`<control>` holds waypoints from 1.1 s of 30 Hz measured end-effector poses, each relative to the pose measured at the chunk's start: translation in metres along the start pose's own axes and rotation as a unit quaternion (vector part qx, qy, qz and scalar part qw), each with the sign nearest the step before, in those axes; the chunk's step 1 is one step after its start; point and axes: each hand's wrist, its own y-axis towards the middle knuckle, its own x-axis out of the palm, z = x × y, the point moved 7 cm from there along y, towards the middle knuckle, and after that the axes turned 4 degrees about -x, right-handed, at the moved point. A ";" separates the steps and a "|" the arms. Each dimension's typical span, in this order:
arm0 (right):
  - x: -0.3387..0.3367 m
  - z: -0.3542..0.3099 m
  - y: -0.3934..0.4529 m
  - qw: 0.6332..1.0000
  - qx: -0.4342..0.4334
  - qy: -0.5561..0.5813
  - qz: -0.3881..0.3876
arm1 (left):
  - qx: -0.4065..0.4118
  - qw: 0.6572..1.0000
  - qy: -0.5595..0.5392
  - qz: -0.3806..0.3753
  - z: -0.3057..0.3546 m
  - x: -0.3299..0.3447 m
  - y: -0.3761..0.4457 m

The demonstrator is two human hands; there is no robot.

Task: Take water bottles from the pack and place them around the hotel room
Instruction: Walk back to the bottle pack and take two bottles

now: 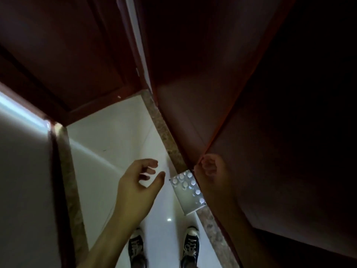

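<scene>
A shrink-wrapped pack of water bottles [186, 196] stands on the white tiled floor against the speckled stone skirting, several white caps showing at its far end and right side. My left hand [138, 187] hovers just left of the pack, fingers apart and curled, holding nothing. My right hand [212, 175] is at the pack's right, in the shadow of the dark red cabinet front; its fingers are curled in and I cannot tell whether it holds anything.
I stand in a narrow corridor. Dark red wooden cabinet doors [193, 117] rise on the right, a red door [63, 60] closes the far end, and a grey wall [23, 180] runs along the left. My two shoes [164, 246] are on the white floor [116, 136].
</scene>
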 end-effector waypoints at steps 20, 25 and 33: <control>0.269 0.567 0.079 0.968 0.180 -0.170 0.037 | -0.011 0.950 0.200 -0.240 -0.556 0.332 0.205; 0.297 0.647 0.096 0.965 0.162 -0.186 0.092 | 0.028 0.946 0.206 -0.248 -0.641 0.389 0.227; 0.321 0.693 0.102 0.961 0.184 -0.165 0.127 | 0.076 0.961 0.196 -0.179 -0.669 0.402 0.230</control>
